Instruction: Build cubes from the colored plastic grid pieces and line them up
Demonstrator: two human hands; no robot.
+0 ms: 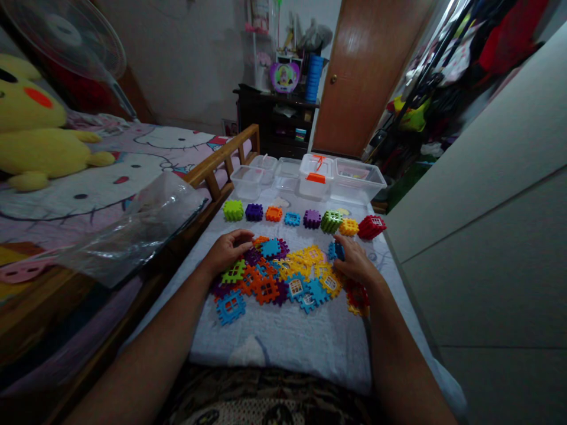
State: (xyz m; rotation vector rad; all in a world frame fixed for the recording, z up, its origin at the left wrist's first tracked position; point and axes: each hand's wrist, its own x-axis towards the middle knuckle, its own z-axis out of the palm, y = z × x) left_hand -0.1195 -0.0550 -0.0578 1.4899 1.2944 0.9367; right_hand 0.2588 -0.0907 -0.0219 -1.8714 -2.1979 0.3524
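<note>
Notched plastic building tiles lie in a loose heap on a pale blue cloth [283, 342]. My left hand [227, 252] is at the heap's left edge, fingers stretched forward and apart, beside a lime green tile [234, 272] and purple ones. My right hand [355, 260] grips blue tiles [335, 251] between thumb and fingers at the heap's right side; its palm hides part of them. Yellow tiles [305, 260], orange tiles [266, 290] and a blue window tile [231, 307] lie between and in front of my hands. Red tiles [357, 295] are partly under my right wrist.
Sorted stacks form a row behind the heap, from a lime green stack [233, 210] to a red stack [371, 226]. Clear plastic boxes [358, 182] stand at the far end. A wooden rail [221, 159] borders the left; a white cabinet [482, 177] stands right.
</note>
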